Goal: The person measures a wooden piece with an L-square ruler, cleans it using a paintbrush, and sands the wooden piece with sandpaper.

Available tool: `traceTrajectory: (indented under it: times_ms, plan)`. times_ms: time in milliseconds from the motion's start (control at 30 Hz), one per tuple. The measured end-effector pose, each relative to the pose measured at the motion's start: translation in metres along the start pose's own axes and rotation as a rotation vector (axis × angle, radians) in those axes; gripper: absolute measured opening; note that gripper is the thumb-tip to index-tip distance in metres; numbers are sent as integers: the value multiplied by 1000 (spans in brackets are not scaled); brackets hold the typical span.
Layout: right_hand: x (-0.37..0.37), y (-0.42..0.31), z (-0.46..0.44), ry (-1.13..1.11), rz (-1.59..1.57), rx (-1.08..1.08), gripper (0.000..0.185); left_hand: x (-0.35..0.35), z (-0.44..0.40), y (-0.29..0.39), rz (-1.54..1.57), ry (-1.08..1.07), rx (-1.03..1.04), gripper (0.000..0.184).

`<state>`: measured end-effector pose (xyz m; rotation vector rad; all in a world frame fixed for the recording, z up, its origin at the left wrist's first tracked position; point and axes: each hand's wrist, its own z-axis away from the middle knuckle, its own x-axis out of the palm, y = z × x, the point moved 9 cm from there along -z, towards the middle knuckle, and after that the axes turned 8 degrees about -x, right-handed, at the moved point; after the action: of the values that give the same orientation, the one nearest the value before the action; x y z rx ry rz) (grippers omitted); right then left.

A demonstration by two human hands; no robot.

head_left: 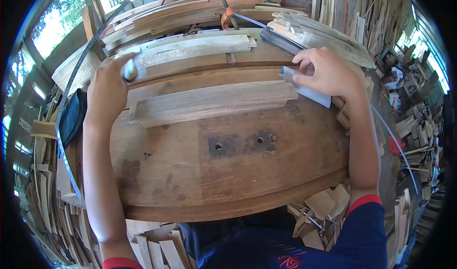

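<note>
A worked length of wood [214,102] with stepped, notched ends lies across the wooden bench [190,173]. My left hand [109,83] is above its left end, fingers curled round a small shiny whitish object [130,70] whose kind I cannot make out. Beyond the other end, my right hand [328,71] has its fingers bent and its thumb against a pale folded sheet [312,92], perhaps paper. Part of that sheet is hidden beneath the hand. Neither hand touches the length of wood.
Pale shaped pieces [190,50] lie behind the bench top, with stacked boards [190,16] farther back. More planks [323,40] sit at the back right. A dark cloth item [74,116] hangs at the left edge. Offcuts [162,247] fill the space below.
</note>
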<state>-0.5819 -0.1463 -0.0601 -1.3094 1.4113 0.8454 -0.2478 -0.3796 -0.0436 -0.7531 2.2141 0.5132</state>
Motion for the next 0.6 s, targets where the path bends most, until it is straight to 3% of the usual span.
traceTrajectory:
  times_ms: [33, 67, 133, 233, 333, 467, 567, 600]
  plan:
    - [3, -1, 3, -37, -18, -2, 36, 1, 2, 8, -27, -17, 84, 44]
    - [5, -2, 4, -37, 12, -24, 38, 10, 4, 5, -56, -152, 16, 52]
    - [9, -5, 5, -34, 73, -70, 43, 15, 4, 10, -25, -188, -13, 51]
    - [20, 1, -2, -219, 77, 24, 46, 16, 3, 35, 109, -251, -18, 44]
    - [18, 6, -4, -166, -20, 4, 38, 18, 10, 74, 315, -248, 63, 31]
    - [-7, -8, -8, 113, -188, -91, 35, 9, 25, 117, 402, -190, 227, 22]
    - [-15, -27, -12, 298, -465, -198, 37, -7, 32, 138, 467, -97, 302, 22]
    - [-17, -42, -9, 306, -542, -220, 37, -2, 35, 137, 546, -135, 302, 34]
